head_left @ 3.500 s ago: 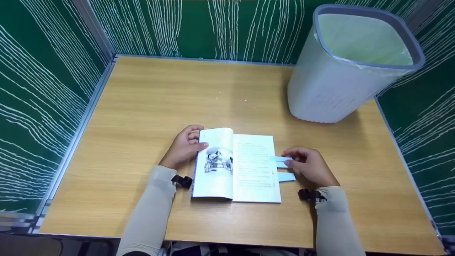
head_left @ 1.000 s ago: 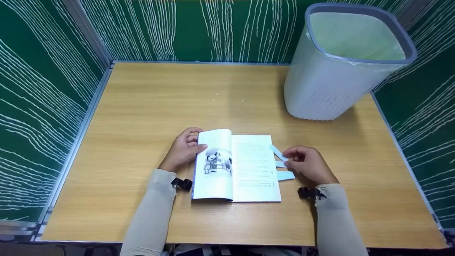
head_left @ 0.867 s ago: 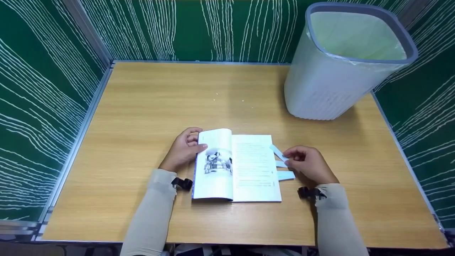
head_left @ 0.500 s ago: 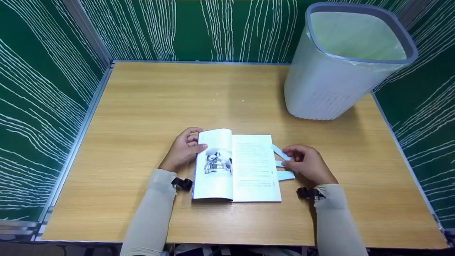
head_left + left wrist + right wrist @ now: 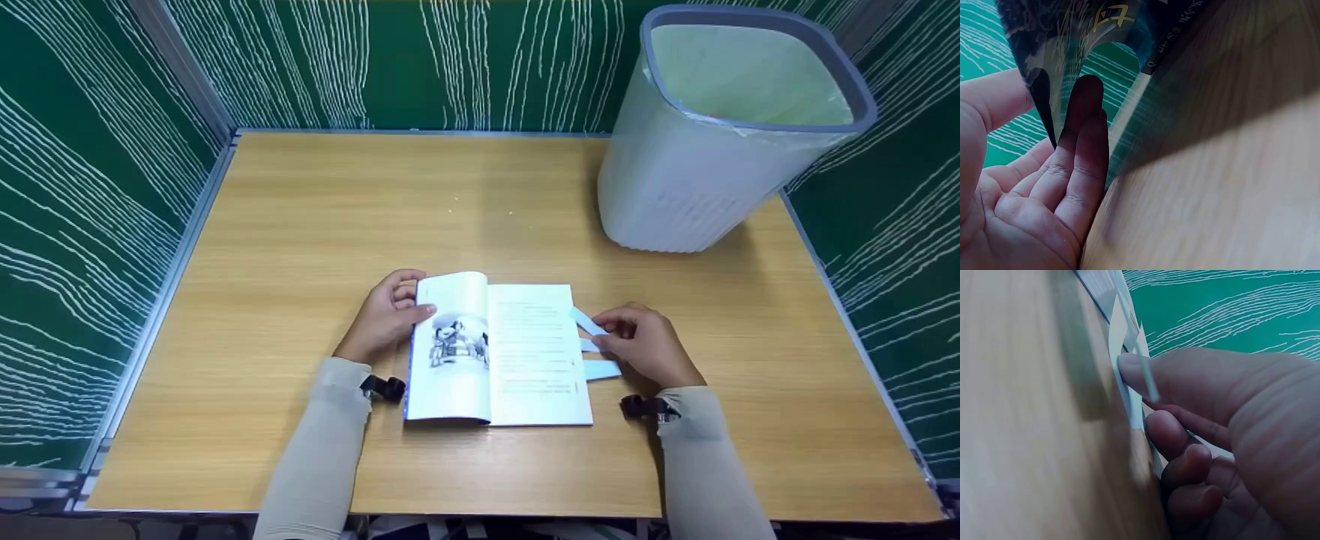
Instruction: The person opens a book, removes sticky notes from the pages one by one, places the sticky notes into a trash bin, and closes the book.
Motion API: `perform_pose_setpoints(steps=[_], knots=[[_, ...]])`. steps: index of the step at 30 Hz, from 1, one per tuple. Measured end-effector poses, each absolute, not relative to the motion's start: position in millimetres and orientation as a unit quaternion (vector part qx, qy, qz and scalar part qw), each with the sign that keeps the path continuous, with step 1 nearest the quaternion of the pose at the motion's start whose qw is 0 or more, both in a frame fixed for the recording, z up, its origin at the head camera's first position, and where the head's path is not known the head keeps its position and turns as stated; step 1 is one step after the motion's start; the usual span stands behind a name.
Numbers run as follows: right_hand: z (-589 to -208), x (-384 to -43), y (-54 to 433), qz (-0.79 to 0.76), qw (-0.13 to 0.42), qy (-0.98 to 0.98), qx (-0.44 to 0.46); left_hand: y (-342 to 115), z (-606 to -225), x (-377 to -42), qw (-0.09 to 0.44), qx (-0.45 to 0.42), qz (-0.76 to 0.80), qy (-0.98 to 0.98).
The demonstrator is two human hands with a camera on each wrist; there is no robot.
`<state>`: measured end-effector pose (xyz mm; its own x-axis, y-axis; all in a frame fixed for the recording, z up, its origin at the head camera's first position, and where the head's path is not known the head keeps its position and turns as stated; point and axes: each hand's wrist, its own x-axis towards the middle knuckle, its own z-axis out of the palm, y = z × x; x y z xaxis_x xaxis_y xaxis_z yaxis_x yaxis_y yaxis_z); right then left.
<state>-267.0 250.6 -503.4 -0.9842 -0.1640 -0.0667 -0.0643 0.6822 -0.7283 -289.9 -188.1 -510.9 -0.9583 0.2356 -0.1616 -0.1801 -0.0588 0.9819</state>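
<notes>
An open book (image 5: 531, 352) lies on the table, its left page bulging upward and bearing a drawing. My left hand (image 5: 385, 318) grips the book's left side, thumb on the page edge and fingers under the dark cover (image 5: 1061, 34). Several light-blue paper strips stick out past the right page. My right hand (image 5: 649, 341) pinches the outer end of the slanted top strip (image 5: 588, 321) between thumb and fingers. The middle strip (image 5: 589, 345) runs partly behind the thumb. Lower down, a wider strip (image 5: 602, 370) lies apart from the hand. In the right wrist view the thumb (image 5: 1135, 371) presses against the strips.
A tall bin (image 5: 675, 187) with a light green liner stands at the back right of the wooden table (image 5: 337, 202). Tiny white specks lie on the table beyond the book. Green panels (image 5: 409, 67) with white wavy lines enclose the back and sides.
The top strip, level beside the middle one 3.5 s ago, now slants up toward the book in my right fingers. Over the last second the right hand has shifted only slightly; the left keeps its grip.
</notes>
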Motion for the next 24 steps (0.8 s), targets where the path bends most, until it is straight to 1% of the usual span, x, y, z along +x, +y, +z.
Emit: perform_pose_setpoints(steps=[12,20,24], knots=[[-500.5,-265.0,250.1,-0.403,0.074,0.911,-0.043,-187.8,-508.9,-289.7,0.147,0.013,0.717,0.681],[-499.0,-265.5,249.7,-0.404,0.092,0.91,-0.019,-187.8,-509.2,-289.8,0.143,0.016,0.719,0.68],[-500.2,-265.6,250.0,-0.417,0.086,0.905,-0.017,-187.3,-508.6,-289.3,0.142,0.021,0.723,0.676]])
